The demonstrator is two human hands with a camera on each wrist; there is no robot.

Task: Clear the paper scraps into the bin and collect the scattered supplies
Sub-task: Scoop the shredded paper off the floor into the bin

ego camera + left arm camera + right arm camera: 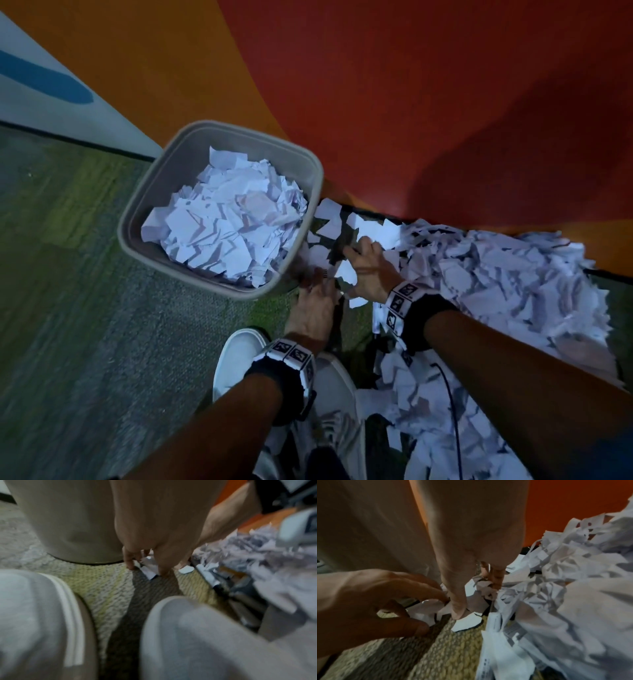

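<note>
Paper scraps (496,284) lie in a big loose heap along the right of the head view, on the carpet (78,274) at the foot of the orange wall (411,85), too many to count. One grey bin (219,205) stands at centre left, already piled high with more scraps. Both my hands work in the gap just beside the bin's lower right corner. My right hand (368,270) has its fingers curled round a small bunch of scraps, thumb pressed on a white piece, as the right wrist view shows. My left hand (315,308) reaches down with fingers bent, fingertips (131,565) touching scraps on the carpet; whether it grips any I cannot tell. My two white shoes (239,356) sit at the bottom centre.
</note>
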